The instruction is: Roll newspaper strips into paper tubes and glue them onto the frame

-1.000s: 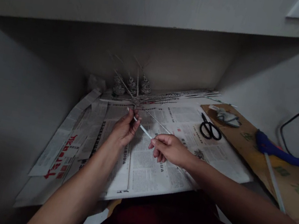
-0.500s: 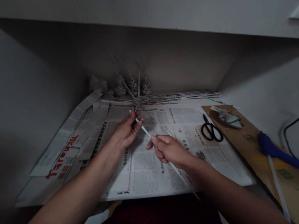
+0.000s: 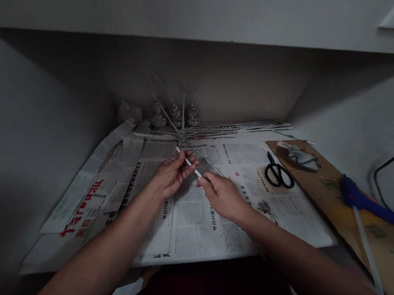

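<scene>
The stick [image 3: 197, 173] is above the newspaper [image 3: 190, 232], slanting between both hands. It looks like rolled paper, so it is probably light, fairly stiff and easy to crease; a gentle pinch near each end should suit it. The left hand [image 3: 171, 178] grips it near the far end between thumb and fingers, the other fingers loosely curled. The right hand [image 3: 224, 196] pinches the near end, thumb on top; its lower fingers are hidden
</scene>
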Demonstrator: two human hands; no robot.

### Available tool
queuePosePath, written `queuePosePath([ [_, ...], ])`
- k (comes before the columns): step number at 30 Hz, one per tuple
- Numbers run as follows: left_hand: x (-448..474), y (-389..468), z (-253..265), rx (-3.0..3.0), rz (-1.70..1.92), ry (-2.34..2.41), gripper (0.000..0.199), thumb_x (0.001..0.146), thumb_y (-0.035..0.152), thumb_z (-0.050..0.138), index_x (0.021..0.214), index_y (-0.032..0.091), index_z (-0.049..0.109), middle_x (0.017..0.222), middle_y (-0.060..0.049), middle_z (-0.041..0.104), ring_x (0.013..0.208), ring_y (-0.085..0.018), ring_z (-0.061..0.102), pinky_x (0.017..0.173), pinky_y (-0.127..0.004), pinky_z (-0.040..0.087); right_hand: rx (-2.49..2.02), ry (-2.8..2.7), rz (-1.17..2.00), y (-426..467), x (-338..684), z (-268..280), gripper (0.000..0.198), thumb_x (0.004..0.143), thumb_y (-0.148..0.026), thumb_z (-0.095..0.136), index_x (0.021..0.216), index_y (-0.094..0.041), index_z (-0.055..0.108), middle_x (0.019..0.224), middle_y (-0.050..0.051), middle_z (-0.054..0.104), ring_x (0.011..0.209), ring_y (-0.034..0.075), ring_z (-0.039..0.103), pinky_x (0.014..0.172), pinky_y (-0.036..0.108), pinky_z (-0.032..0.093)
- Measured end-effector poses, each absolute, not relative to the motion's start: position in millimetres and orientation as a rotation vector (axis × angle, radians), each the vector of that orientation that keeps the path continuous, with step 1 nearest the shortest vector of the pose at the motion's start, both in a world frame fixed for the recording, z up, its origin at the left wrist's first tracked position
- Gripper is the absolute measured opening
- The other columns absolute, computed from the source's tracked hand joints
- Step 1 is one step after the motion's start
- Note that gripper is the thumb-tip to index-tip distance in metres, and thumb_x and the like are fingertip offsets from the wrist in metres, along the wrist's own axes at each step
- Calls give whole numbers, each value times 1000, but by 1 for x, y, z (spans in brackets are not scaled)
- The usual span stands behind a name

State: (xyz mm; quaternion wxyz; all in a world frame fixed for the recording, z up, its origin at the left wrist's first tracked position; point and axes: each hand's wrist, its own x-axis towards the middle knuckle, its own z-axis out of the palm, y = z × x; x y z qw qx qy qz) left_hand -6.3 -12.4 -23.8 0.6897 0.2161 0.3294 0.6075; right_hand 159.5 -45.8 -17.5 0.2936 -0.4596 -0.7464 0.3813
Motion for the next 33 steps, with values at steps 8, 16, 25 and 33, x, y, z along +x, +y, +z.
queuePosePath([
  [8,-7,-13,-20,426,1364,748,13,83,20,59,80,8,64,69,-5,65,63,-11,67,53,-13,55,-940,-1376,2111,-50,163,-21,37,92,-52,33,86,-19,49,49,-9,31,35,7,29,39,21,26],
  [16,-12,-10,-18,318,1419,778,13,83,22,59,83,9,64,69,-4,66,62,-12,68,54,-17,57,-1308,-1795,1449,-83,201,-20,34,87,-49,47,75,-19,54,60,-1,47,52,10,41,49,22,33],
  [25,-12,-10,-19,402,1420,707,11,82,7,57,87,8,67,76,-6,68,72,-12,68,69,-18,57,-1174,-1515,1974,-83,208,-16,36,89,-55,40,88,-20,49,53,-7,33,40,7,31,40,22,27],
  [33,-11,-10,-20,396,1400,701,13,82,4,55,87,8,67,75,-7,68,74,-14,69,70,-19,58,-1148,-1610,1972,-77,216,-11,36,91,-52,35,81,-20,47,51,-7,30,38,8,28,39,22,27],
])
